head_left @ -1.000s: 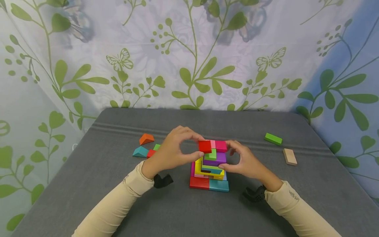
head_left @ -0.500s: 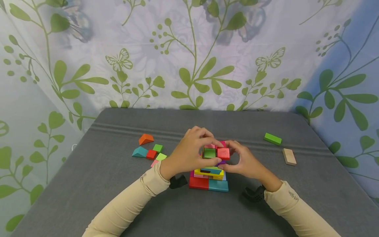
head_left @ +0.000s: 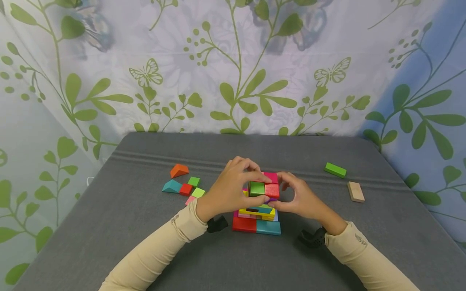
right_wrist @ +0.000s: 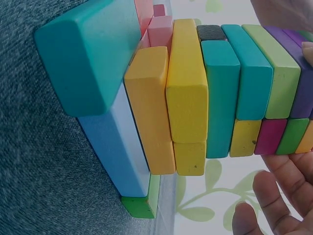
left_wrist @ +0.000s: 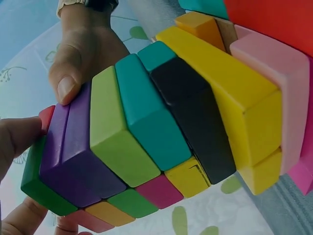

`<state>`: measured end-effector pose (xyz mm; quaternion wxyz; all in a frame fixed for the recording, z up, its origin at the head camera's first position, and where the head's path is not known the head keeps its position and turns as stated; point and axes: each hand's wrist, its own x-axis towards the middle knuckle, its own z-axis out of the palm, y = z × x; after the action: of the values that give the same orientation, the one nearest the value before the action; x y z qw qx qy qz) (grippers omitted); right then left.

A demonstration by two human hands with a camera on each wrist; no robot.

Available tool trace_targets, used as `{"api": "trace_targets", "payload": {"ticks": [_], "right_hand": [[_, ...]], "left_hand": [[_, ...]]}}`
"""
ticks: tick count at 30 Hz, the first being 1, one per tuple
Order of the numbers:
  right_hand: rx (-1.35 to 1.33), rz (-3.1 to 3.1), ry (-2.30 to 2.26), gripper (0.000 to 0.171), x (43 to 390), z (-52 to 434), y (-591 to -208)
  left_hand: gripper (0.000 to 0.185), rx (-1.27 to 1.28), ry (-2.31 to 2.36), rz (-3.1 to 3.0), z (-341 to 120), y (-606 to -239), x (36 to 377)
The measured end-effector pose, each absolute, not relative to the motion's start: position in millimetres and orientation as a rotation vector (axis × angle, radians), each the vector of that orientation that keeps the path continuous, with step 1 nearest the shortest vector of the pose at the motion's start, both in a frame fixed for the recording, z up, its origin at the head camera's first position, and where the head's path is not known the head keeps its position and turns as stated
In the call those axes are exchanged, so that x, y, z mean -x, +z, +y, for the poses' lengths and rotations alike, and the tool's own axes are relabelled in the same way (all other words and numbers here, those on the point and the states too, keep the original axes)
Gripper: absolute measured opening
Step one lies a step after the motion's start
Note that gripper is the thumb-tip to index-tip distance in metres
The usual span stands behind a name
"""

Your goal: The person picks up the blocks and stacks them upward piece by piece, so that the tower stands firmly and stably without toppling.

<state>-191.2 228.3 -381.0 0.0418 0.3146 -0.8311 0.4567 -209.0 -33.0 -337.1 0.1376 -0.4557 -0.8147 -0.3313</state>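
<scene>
A tower of coloured blocks (head_left: 256,220) stands mid-table on a red and a teal base block. On its top lie a green block (head_left: 257,188), a red block (head_left: 272,190) and a magenta one (head_left: 271,177). My left hand (head_left: 233,190) curls over the top and pinches the green block. From the right, my right hand (head_left: 296,196) grips the top layers, finger by the red block, thumb (left_wrist: 66,88) on the purple block (left_wrist: 73,156). The right wrist view shows the tower sideways, with a teal base block (right_wrist: 90,54) and my fingers (right_wrist: 274,196).
Loose blocks lie left of the tower: an orange wedge (head_left: 180,170), a teal wedge (head_left: 172,186), and small red, green and pink pieces. A green bar (head_left: 335,170) and a wooden bar (head_left: 355,191) lie at the right. The grey table (head_left: 145,250) ends at a leaf-print curtain.
My left hand carried the red block rightward and down onto the tower's top beside the green block, then closed round the green block. The right hand stayed at the tower.
</scene>
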Motion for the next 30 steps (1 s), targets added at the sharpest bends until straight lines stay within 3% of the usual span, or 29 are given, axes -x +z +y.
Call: {"api": "trace_targets", "payload": {"ticks": [8, 18, 30], "right_hand": [[-0.952, -2.556, 1.387, 0.060, 191.0, 228.2, -381.0], [-0.907, -2.605, 1.363, 0.062, 189.9, 227.4, -378.8], [-0.912, -2.600, 1.360, 0.060, 190.1, 227.5, -379.0]], "left_hand": [[0.044, 1.319, -1.062, -2.342, -53.7, -337.0, 214.0], [0.028, 1.214, -1.317, -2.494, -125.3, -338.6, 238.2], [0.028, 0.914, -1.029, -2.884, -174.6, -366.4, 263.0]]}}
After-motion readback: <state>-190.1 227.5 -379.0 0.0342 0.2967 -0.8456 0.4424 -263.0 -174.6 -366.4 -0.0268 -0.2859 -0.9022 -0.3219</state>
